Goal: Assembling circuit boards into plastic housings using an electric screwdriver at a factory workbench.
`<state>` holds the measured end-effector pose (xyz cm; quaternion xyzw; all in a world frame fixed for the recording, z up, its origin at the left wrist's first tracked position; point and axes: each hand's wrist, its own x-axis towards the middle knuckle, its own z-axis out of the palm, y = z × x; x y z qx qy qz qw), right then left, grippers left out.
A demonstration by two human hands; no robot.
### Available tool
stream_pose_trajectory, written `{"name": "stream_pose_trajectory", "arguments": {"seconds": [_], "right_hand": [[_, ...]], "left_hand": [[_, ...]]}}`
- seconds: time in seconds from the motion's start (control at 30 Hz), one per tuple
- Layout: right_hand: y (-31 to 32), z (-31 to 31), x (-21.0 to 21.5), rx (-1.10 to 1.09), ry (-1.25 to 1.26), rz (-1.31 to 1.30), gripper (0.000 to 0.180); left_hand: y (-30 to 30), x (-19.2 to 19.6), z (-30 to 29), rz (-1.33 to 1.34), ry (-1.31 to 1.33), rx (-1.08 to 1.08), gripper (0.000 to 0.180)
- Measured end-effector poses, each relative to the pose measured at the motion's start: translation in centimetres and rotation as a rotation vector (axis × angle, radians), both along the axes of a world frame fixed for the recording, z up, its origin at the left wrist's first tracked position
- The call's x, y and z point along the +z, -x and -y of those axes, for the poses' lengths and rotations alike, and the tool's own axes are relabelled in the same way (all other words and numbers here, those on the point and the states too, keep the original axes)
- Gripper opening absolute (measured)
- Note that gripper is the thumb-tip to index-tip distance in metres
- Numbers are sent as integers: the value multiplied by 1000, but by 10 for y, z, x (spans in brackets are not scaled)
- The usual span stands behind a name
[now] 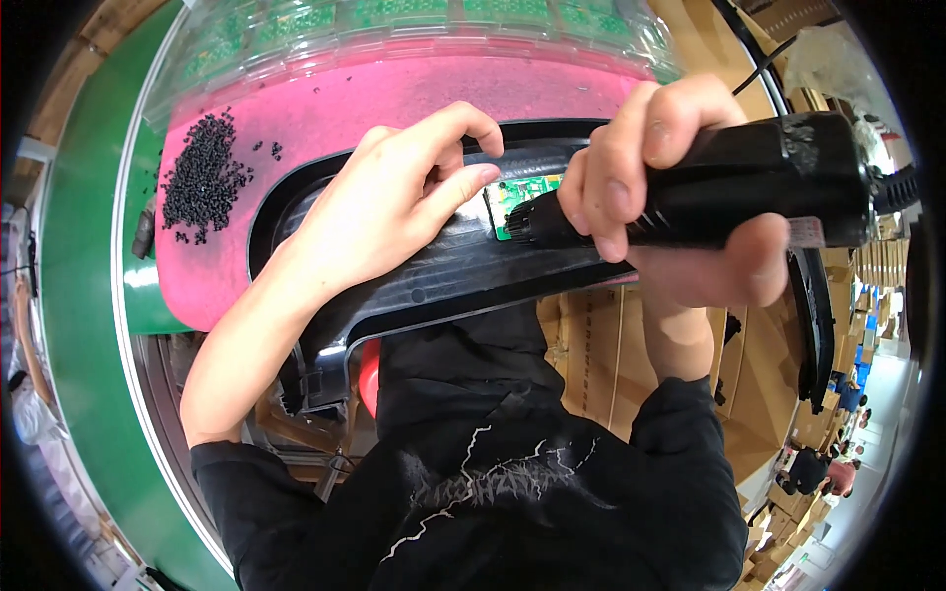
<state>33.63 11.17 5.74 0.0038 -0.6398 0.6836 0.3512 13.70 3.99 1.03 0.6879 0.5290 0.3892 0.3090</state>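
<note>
In my right hand [631, 163] is a black electric screwdriver [778, 167], lying nearly level with its ribbed nose pointing left. That nose meets the lower part of a small green circuit board [520, 193], whose right side is partly covered by my fingers. The board sits inside a long, shallow black plastic housing [434, 281]. Over the housing's left half hovers my left hand [394, 187], thumb and forefinger apart beside the board, with nothing visible between them. Its other fingers are curled and partly hidden.
A heap of small black screws [202, 182] lies on the pink mat [325, 94] at left. Clear trays with green boards [394, 25] stand behind. Cardboard boxes [616, 355] and another black plastic part [813, 345] are at right. Distant people [810, 471] are at far right.
</note>
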Motion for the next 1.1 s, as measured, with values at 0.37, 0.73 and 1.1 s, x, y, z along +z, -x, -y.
{"name": "stream_pose_trajectory", "arguments": {"seconds": [0.37, 0.73, 1.1], "right_hand": [[26, 16, 0, -119, -42, 123, 59], [7, 15, 5, -108, -90, -77, 55], [-19, -10, 31, 75, -291, -176, 56]], "left_hand": [[0, -6, -3, 45, -115, -44, 22], [4, -10, 0, -111, 47, -183, 35], [-5, -3, 0, 1, -274, -200, 29]]}}
